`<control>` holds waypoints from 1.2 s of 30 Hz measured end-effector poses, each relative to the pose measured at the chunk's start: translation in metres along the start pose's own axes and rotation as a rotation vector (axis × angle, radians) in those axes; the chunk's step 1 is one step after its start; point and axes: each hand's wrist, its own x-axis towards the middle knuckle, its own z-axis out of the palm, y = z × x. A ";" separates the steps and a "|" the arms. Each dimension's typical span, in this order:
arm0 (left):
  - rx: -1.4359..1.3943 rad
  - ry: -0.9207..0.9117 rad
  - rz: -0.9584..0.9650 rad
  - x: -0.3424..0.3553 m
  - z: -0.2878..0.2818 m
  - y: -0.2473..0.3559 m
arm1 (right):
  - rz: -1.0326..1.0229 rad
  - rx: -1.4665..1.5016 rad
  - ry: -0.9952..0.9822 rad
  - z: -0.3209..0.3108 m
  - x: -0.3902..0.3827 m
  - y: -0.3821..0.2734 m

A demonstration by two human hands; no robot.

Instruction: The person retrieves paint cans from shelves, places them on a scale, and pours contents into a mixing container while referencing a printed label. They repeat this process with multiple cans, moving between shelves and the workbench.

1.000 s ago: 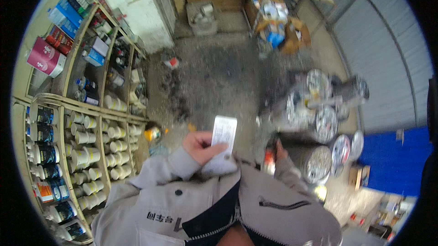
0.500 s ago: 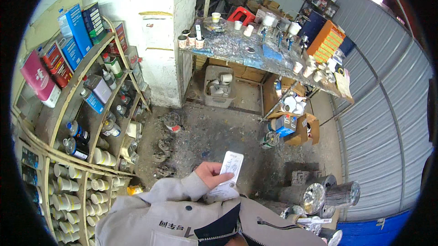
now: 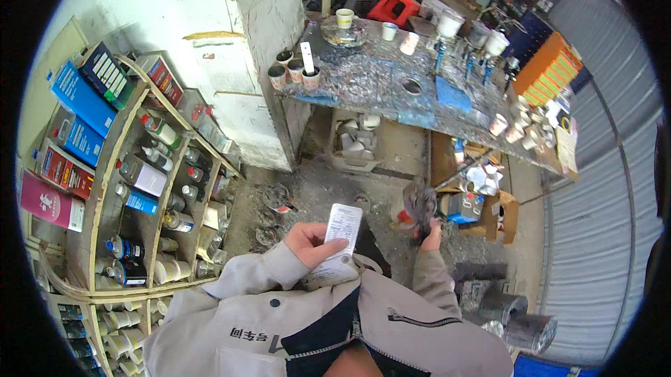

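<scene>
My left hand (image 3: 311, 243) pinches a white printed card (image 3: 342, 234) in front of my jacket, its thumb across the card's face; a second pale sheet hangs below it. My right hand (image 3: 431, 234), reached forward at the right, is closed on a dark paint-caked object (image 3: 421, 206), blurred, with a red patch beside it; I cannot tell exactly what it is. Beyond them stands a paint-spattered workbench (image 3: 370, 76) with paper cups (image 3: 311, 78), a round stand (image 3: 344, 34) and spray guns (image 3: 470, 62) on it.
A curved shelf rack (image 3: 171, 167) of cans, bottles and cups lines the left. A white pillar (image 3: 258, 111) stands beside the bench. A plastic bin (image 3: 356, 160) and cartons (image 3: 510, 213) lie under it. Paint-covered drums (image 3: 524, 324) stand lower right, beside a corrugated wall (image 3: 601, 223).
My view has swung up toward the bench, which now shows. The drums sit lower in view. My right hand has come forward and up with the held object; the left still holds the card.
</scene>
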 end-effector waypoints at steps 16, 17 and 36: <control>-0.006 0.562 -0.035 0.238 -0.032 0.123 | 0.069 0.088 -0.576 0.293 0.410 -0.140; -0.034 0.571 -0.084 0.244 -0.038 0.125 | 0.063 0.049 -0.606 0.295 0.420 -0.138; -0.152 0.813 -0.098 0.320 -0.069 0.145 | 0.083 -0.201 -0.646 0.303 0.563 -0.176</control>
